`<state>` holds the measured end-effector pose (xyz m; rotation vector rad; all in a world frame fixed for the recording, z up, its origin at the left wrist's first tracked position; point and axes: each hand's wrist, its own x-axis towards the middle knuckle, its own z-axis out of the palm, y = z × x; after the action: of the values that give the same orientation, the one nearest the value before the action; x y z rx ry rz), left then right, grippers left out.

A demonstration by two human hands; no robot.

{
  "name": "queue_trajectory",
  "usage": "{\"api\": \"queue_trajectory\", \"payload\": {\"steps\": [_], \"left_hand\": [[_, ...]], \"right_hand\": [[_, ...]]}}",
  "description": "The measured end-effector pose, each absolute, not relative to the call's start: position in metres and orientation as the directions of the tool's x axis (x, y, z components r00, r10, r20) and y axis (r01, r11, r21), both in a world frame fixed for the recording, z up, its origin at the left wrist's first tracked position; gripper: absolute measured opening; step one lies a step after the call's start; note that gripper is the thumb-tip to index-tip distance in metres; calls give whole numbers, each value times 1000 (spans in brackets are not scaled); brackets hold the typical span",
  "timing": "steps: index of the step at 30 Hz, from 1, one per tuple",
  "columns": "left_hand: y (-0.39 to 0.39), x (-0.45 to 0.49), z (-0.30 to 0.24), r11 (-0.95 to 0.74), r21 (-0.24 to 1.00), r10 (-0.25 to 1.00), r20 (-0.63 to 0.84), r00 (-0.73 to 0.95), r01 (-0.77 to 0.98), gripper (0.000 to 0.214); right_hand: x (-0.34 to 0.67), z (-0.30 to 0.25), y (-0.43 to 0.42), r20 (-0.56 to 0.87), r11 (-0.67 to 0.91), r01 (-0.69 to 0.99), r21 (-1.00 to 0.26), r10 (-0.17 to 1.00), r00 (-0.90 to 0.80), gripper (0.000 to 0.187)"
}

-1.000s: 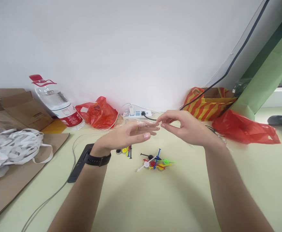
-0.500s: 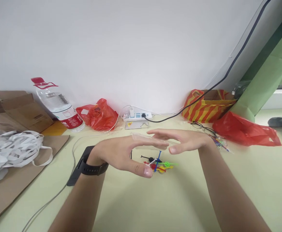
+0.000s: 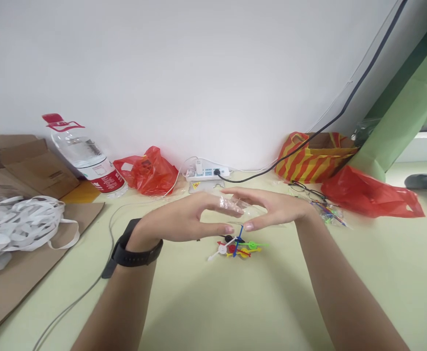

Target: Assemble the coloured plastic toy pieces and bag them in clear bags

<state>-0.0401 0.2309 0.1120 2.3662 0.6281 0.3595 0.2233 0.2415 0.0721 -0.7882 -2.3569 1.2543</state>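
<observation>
A crumpled clear plastic bag is held up between my two hands, above the table. My left hand comes in from the left with its fingers curved against the film and its thumb lower and apart. From the right, my right hand reaches around the other side of the bag, thumb low, fingers stretched behind it. Just below the hands lies a small cluster of plastic arrow spinners, among them a white spinner, a blue spinner, a green spinner and a yellow spinner. Some fingertips are hidden.
Behind are a power strip, a red plastic bag and a large water bottle. White straps lie on cardboard at left. To the right are a striped bag, glasses, more packed spinners and another red bag.
My left thumb has lifted and the hands' thumbs have drawn closer together. The plastic bag now shows bunched between the hands. The white spinner appears lower and farther left on the table.
</observation>
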Motion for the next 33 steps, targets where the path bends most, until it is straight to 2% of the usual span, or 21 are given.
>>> {"api": "queue_trajectory", "payload": {"steps": [4,10,16,17,19,21,23,26,29,33], "left_hand": [[232,-40,114,-642,649,651,179,738,408,23],[233,-48,119,-617,704,708,300,640,352,21],[234,-62,125,-610,719,739,364,566,333,19],[235,-64,126,-610,714,745,368,557,343,18],[236,-68,126,-619,687,754,385,532,380,15],[239,-69,123,-631,641,762,403,507,438,12],[240,-68,119,-641,583,763,413,497,500,17],[240,-60,114,-656,499,752,374,542,566,32],[237,-52,112,-674,465,732,316,604,574,36],[234,-48,112,-678,467,722,280,633,567,21]], "right_hand": [[225,67,245,79,410,268,-872,658,-749,93],[236,58,250,39,261,141,-955,581,-813,124],[242,51,255,34,198,92,-976,553,-833,120],[241,49,257,26,187,99,-977,569,-822,115],[239,44,261,-23,144,150,-978,644,-765,94],[236,35,267,-131,93,304,-948,757,-641,72],[232,25,274,-235,76,529,-845,836,-495,60],[226,7,281,-356,106,736,-668,823,-442,38],[221,-7,284,-414,113,702,-703,738,-533,27],[216,-12,286,-363,139,590,-796,670,-648,23]]}}
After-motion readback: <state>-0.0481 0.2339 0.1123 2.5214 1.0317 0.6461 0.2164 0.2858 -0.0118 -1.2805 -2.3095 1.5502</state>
